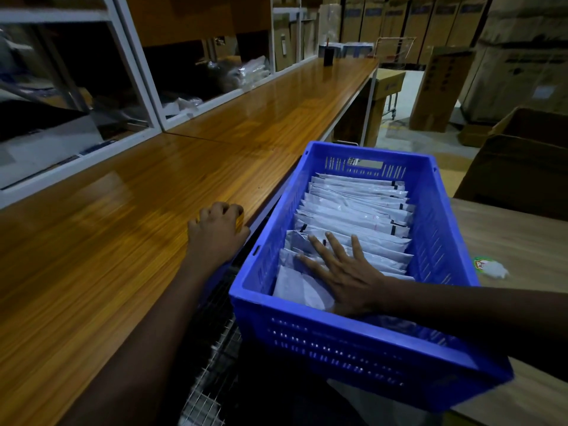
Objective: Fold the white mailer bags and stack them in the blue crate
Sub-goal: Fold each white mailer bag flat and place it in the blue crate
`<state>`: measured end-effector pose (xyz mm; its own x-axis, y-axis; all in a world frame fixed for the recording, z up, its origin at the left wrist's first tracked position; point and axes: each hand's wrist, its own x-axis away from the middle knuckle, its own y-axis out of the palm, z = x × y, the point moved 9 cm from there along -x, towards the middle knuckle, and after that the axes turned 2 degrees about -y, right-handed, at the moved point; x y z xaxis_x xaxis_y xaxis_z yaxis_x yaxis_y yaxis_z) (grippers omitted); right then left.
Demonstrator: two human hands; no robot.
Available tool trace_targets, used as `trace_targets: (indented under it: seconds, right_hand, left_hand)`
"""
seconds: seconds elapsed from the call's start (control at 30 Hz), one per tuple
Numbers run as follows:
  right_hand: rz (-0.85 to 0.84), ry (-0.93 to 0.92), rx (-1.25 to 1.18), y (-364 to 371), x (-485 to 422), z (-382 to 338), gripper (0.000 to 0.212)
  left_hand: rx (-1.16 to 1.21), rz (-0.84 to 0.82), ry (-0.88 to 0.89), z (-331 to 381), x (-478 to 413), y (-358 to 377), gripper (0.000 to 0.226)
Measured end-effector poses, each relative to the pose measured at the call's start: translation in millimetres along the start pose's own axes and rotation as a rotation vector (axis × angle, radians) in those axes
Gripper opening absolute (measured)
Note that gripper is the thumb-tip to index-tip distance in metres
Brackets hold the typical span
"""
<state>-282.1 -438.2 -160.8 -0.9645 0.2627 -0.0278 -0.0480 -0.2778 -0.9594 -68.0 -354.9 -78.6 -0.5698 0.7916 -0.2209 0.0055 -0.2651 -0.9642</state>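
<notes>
Blue slotted plastic crate [442,229] sat beside the glossy wooden counter [153,186], filled with folded white mailer bags [353,207]. The right hand [344,272] pressed them, fingers straight and spread. The left hand [215,232] rested on the counter, fingers curled, any hold hidden.

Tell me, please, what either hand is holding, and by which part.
The right hand holds nothing: it presses flat on white mailer bags in the blue plastic crate. The left hand curls on the wooden counter; its grip cannot be told.
</notes>
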Motion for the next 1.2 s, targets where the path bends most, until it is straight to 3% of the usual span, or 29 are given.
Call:
trace_targets:
  seconds: [0.27,0.43,0.6,0.73,0.9,1.2]
  right_hand:
    - [-0.203,0.097,-0.162,8,-5,15,0.116]
    - [0.090,0.264,-0.389,-51,-24,40,0.098]
    - [0.436,0.202,-0.471,-132,-69,11,0.071]
    - [0.566,0.076,-0.582,-186,-121,-61,0.057]
    - [0.592,-0.247,-0.631,-230,-166,-213,0.043]
    - [0.531,-0.588,-0.734,-266,-165,-465,0.043]
  left_hand:
    - [-0.010,0.001,-0.004,1,2,0,0.045]
    - [0.057,0.057,0.006,-2,13,-15,0.044]
    - [0.071,0.201,-0.069,-40,41,-53,0.036]
    - [0.064,0.343,-0.193,-98,91,-100,0.034]
    - [-0.056,0.467,-0.423,-196,176,-146,0.026]
    - [-0.244,0.502,-0.885,-343,370,-190,0.029]
